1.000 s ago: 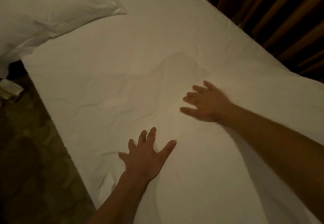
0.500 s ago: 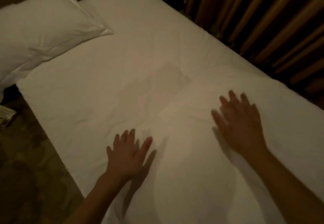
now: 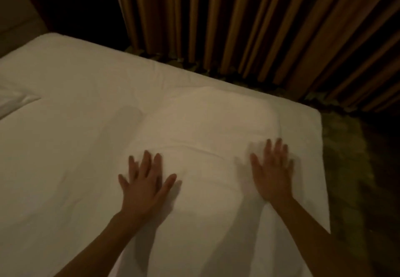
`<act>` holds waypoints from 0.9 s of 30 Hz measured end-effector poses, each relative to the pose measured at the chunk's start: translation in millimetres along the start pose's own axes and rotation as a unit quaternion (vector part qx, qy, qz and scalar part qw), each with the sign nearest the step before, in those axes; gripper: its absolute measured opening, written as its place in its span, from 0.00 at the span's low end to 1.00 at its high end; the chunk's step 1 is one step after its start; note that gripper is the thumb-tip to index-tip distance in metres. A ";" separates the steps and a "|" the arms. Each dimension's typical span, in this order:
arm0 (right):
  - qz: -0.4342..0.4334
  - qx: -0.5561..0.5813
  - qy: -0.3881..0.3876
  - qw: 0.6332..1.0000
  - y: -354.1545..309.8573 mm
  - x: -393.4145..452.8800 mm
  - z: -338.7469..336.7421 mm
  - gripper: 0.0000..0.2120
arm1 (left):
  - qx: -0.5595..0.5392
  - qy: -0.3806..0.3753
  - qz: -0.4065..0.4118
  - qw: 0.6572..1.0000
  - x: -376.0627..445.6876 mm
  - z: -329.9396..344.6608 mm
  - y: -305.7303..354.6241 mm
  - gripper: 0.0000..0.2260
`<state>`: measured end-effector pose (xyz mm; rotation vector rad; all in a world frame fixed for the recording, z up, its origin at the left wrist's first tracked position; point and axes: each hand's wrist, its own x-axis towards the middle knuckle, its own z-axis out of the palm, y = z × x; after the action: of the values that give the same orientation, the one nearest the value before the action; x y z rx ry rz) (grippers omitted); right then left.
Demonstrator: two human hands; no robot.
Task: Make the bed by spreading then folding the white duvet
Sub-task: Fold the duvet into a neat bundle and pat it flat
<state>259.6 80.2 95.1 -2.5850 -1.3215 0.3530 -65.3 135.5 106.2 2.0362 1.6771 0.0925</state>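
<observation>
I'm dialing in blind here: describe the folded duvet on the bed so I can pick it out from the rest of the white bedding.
Start at the brown curtains behind the bed; the folded white duvet lies at the bed's right end, just below them. Both hands, left hand and right hand, lie flat on it. Unlike the flat sheet beside it, it is a raised, puffy mound with a crease.

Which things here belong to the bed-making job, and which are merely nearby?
Belong to the job: white duvet; left hand and right hand, both flat on it.
Merely nearby: pillow; curtain; carpet.
</observation>
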 end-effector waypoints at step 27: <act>0.409 0.495 -0.062 0.764 23.2 -92.4 92.8 0.48 | -0.295 -0.012 -0.291 0.910 60.9 -0.9 -77.9 0.50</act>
<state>196.2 -0.7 10.7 -1.9719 0.1711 1.0253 -121.3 202.1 59.3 1.0526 1.8797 0.3224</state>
